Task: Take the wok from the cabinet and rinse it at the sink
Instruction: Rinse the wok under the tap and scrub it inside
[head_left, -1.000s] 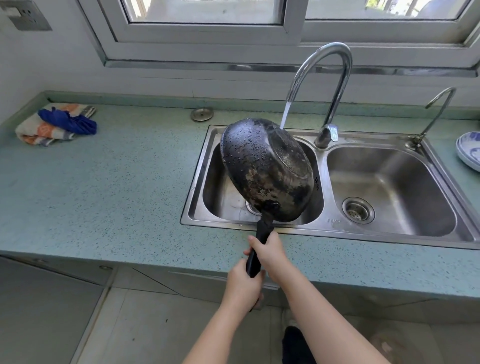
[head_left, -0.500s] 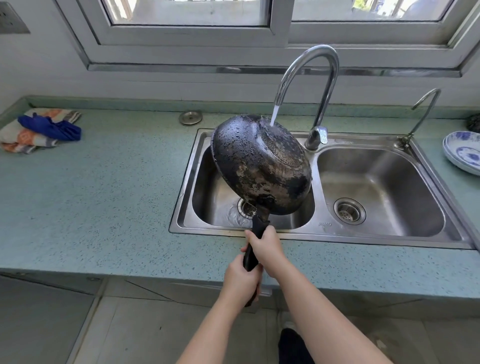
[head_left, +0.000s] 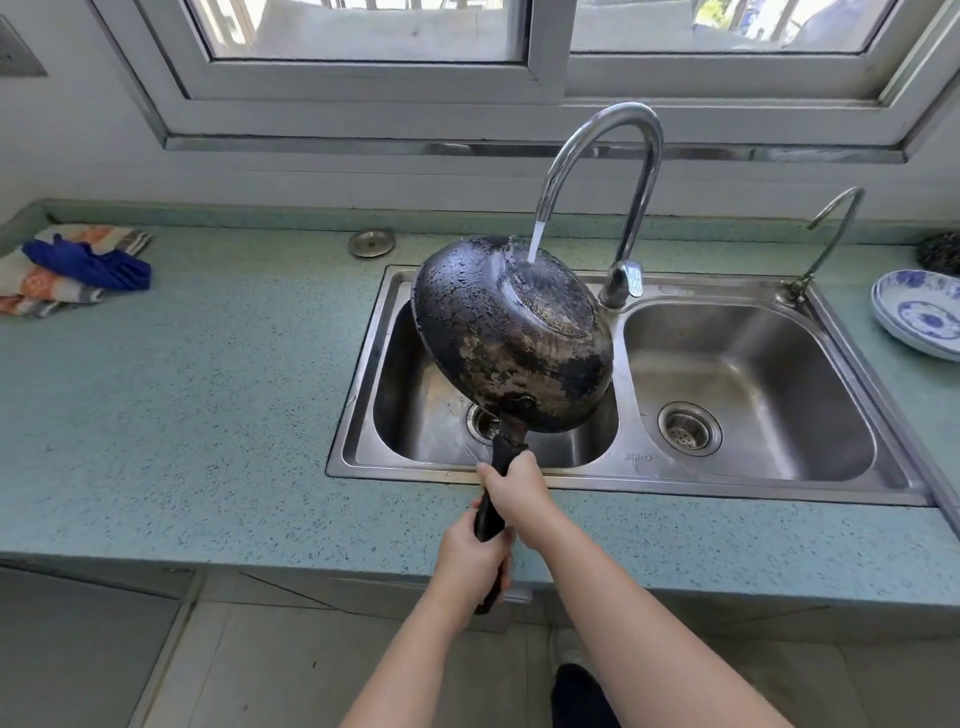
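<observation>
Blackened round metal wok hangs bottom-up over the left basin of the stainless steel double sink, and water from the curved chrome tap strikes its base. Left hand and right hand both clench the black handle, right one nearer the pan. Danger now: a wet handle could slip, or the tilted underside could throw spray onto the speckled green counter. The wok's inside faces away, unreadable, and its body partly covers the left drain
</observation>
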